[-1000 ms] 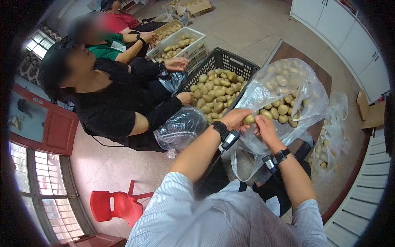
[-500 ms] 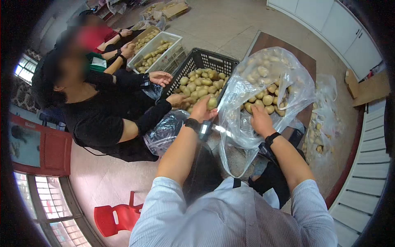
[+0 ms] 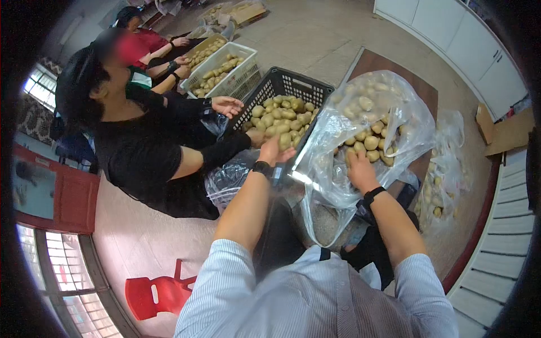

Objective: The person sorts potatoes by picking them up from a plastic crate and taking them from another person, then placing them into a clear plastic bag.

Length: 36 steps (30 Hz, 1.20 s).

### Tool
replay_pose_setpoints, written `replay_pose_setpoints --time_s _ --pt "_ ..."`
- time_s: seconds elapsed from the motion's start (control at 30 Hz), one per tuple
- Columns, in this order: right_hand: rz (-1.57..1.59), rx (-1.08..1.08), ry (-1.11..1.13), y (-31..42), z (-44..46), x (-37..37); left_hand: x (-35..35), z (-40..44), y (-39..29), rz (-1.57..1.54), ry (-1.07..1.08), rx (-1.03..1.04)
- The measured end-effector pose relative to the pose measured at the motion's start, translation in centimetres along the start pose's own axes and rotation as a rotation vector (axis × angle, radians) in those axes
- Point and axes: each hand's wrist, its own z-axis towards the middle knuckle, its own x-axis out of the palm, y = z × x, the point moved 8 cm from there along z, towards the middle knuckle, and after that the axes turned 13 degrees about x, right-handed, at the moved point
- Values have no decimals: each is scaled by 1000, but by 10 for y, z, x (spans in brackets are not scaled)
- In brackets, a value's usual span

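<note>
The left hand, fingers apart, hangs at the black crate's near end, while the right hand, its grip impossible to tell, reaches potatoes inside the right-hand plastic bag.

Workroom; potato crates; white cabinets; seated workers

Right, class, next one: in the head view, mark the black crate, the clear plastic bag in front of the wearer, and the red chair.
Black crate (image 3: 303, 87): head view, on its slotted far wall.
Clear plastic bag (image 3: 416, 123): head view, on its right side.
Red chair (image 3: 138, 297): head view, on its backrest.
</note>
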Motion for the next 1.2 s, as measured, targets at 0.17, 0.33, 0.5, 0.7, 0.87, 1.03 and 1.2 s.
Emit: replay_pose_setpoints --time_s 0.17,0.33,0.5,0.7,0.87,1.03,1.2 --pt "-59 -11 58 -8 -8 3 -1 -8 -6 -19 -74 26" --pt "-74 -104 -7 -5 -15 -5 -7 2 1 -146 -14 28" --pt "-124 -35 40 -11 -11 -1 -6 -2 -2 -161 -87 22" --pt "-125 6 75 -9 -6 1 -6 4 -2 -174 -46 27" --pt "-199 -29 6 -2 -5 12 -11 10 3 -125 -85 72" --pt "-143 -67 -64 1 -5 10 -9 15 9 -64 -55 37" --pt "-123 -158 -174 18 -19 -9 0 12 9 7 32 69"
